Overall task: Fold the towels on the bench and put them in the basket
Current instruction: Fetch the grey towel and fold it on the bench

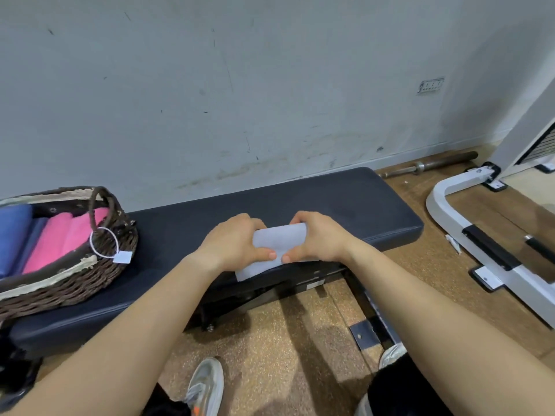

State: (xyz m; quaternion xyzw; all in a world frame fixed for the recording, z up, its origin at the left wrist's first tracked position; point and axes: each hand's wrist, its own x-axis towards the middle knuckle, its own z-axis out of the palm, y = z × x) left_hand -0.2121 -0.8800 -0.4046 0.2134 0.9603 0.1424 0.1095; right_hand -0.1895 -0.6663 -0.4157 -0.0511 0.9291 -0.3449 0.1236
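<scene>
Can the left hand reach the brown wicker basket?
Probably yes: nothing stands on the dark padded bench between the left hand and the brown wicker basket, though that hand grips the white folded towel.

Much of the white towel (279,240) is covered by the left hand (232,241) and the right hand (319,238), and the fingertips of both are hidden at its far edge (only the thumbs are seen in full). The basket (75,280) and the blue towel (13,232) in it are cut off by the left edge. The print on the basket's tag (123,257) is too small to be read. The wall socket (431,84) is blurred.
</scene>
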